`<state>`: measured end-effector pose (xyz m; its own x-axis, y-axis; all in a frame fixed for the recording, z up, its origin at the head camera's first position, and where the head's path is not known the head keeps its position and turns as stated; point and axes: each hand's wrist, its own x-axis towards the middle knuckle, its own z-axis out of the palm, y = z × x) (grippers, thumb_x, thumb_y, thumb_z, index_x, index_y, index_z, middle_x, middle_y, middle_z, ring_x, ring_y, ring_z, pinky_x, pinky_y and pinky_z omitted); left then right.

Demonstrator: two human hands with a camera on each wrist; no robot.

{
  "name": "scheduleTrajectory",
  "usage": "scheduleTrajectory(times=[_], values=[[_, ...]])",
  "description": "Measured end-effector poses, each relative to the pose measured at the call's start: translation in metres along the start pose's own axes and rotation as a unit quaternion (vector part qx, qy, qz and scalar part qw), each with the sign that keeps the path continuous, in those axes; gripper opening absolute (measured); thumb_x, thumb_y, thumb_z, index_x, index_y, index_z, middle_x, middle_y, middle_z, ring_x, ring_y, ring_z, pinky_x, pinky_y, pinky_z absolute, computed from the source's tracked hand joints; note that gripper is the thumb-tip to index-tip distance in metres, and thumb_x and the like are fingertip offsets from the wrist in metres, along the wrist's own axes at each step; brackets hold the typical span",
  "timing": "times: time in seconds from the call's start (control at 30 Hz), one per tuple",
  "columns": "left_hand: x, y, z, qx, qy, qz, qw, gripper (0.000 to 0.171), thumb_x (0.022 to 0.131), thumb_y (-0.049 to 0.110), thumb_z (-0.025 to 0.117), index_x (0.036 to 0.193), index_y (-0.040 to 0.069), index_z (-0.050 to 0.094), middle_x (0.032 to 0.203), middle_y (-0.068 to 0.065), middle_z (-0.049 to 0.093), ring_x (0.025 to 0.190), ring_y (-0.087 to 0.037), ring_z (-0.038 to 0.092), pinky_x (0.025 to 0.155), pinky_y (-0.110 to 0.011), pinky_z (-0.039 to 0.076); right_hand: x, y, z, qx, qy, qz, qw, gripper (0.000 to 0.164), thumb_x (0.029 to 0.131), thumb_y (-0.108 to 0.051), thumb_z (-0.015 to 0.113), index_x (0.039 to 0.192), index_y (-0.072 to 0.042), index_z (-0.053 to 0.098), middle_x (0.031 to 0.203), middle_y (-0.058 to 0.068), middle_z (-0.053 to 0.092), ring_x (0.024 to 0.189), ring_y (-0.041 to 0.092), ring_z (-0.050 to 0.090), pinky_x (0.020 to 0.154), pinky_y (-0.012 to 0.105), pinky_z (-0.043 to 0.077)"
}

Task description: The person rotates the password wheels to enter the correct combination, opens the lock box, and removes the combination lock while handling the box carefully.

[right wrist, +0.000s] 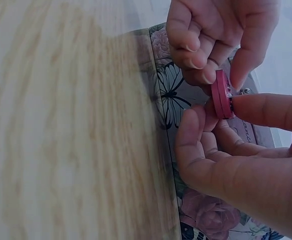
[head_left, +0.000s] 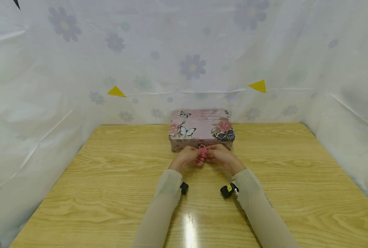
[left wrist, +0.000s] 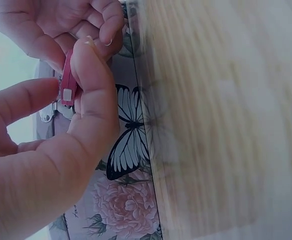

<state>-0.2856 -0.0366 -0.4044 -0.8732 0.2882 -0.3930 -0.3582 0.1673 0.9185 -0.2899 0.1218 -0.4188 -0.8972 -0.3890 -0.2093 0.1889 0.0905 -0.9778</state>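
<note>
A small pink padlock point(head_left: 203, 152) hangs by its metal shackle from the clasp at the front of a pink box point(head_left: 203, 122) printed with butterflies and roses. From one side my left hand point(head_left: 187, 157) pinches the padlock between thumb and fingers. My right hand point(head_left: 223, 156) pinches it from the other side. In the right wrist view, small dials show along the edge of the padlock point(right wrist: 222, 95), close to my right thumb. The left wrist view has the padlock point(left wrist: 68, 82) between both hands' fingertips, with a metal clasp point(left wrist: 47, 114) beside it. The box lid is down.
The box stands at the back of a wood-grain table point(head_left: 115, 186), near a pale flowered curtain point(head_left: 159, 51) that hangs behind and at both sides. Yellow triangles point(head_left: 258, 86) are fixed on the curtain. A black strap device point(head_left: 228, 190) sits at my right wrist.
</note>
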Motion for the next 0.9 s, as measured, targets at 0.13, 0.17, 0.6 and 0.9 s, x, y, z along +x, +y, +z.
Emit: scheduleTrajectory(times=[0.13,0.17,0.6,0.9], values=[[0.0000,-0.0007,-0.0005,-0.004,0.003,-0.003,1.0000,0.030,0.103,0.014,0.043,0.106,-0.013,0.058,0.074,-0.009,0.058,0.060,-0.015,0.059,0.064,-0.027,0.057,-0.0006,0.0000,0.0000,0.002,-0.001,-0.003,1.000,0.038,0.099,-0.001,0.041,0.127,0.024,0.041,0.100,0.010,0.061,0.083,0.009,0.060,0.095,0.038,0.050],[0.0000,-0.0010,-0.0006,-0.006,0.003,-0.003,1.0000,0.031,0.103,0.014,0.044,0.106,-0.013,0.058,0.074,-0.009,0.058,0.060,-0.015,0.060,0.064,-0.027,0.057,-0.0007,-0.0001,0.0001,0.002,-0.001,-0.003,1.000,0.038,0.099,-0.001,0.041,0.127,0.024,0.041,0.100,0.010,0.061,0.083,0.009,0.060,0.095,0.038,0.050],[0.0022,-0.0022,-0.0012,-0.017,-0.005,0.004,0.9998,0.026,0.101,0.016,0.051,0.091,-0.008,0.057,0.072,-0.010,0.057,0.058,-0.014,0.060,0.061,-0.025,0.057,-0.0011,0.0013,-0.0007,0.000,-0.003,-0.010,1.000,0.037,0.098,-0.001,0.044,0.127,0.022,0.043,0.098,0.006,0.062,0.082,0.010,0.061,0.089,0.034,0.053],[-0.0001,-0.0006,-0.0017,-0.014,-0.002,0.012,0.9998,0.018,0.100,0.002,0.046,0.099,-0.013,0.057,0.075,-0.012,0.058,0.061,-0.015,0.061,0.074,-0.032,0.059,0.0004,0.0030,-0.0008,-0.002,-0.011,-0.009,1.000,0.037,0.098,-0.002,0.044,0.127,0.021,0.042,0.097,0.005,0.061,0.082,0.009,0.061,0.085,0.029,0.054]])
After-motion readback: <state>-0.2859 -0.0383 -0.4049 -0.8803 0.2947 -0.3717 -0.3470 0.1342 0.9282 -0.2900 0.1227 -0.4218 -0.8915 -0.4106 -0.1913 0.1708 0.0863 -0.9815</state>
